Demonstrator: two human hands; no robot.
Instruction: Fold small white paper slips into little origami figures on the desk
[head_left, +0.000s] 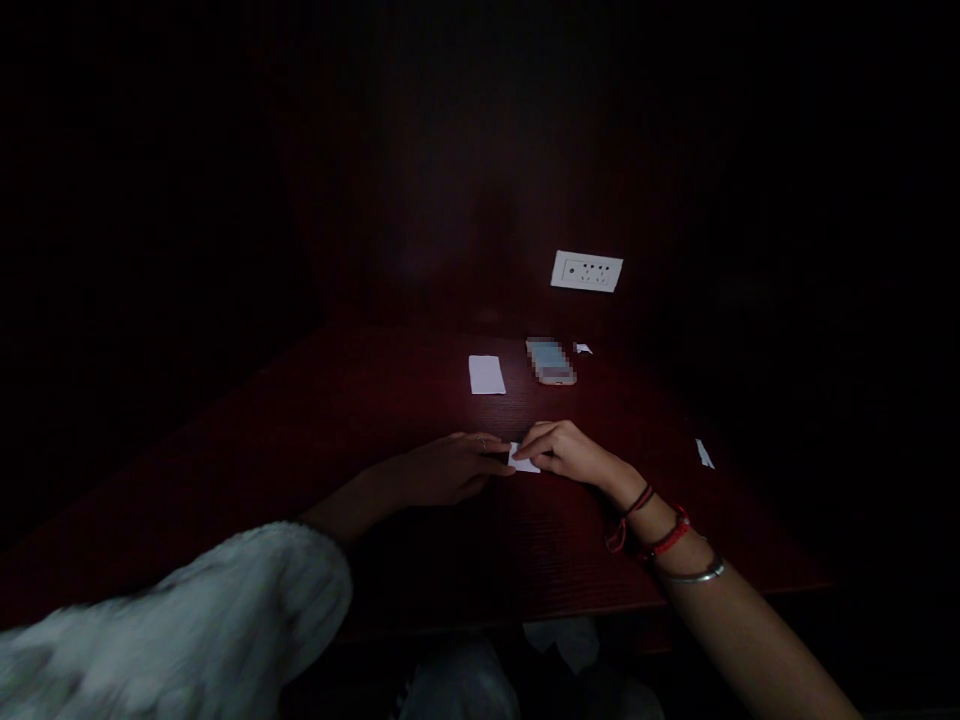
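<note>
A small piece of white paper [529, 466] lies on the dark red table between my two hands. My left hand [454, 470], with a ring on one finger, holds the paper's left edge with fingertips and thumb. From the right, my right hand [562, 450] bends over the same piece, its index finger pressed down on top and the other fingers curled at the right edge. The right fingers partly cover the paper, so whether it is folded cannot be made out. Beyond the hands lies a larger white paper sheet [487, 375], flat and untouched.
A phone [551, 362], its screen blurred out, lies right of the larger sheet. Paper scraps sit behind it [583, 349] and at the right [704, 453]. A white socket panel [586, 271] is on the back wall. The table's front edge [600, 610] runs below my hands; surroundings are dark.
</note>
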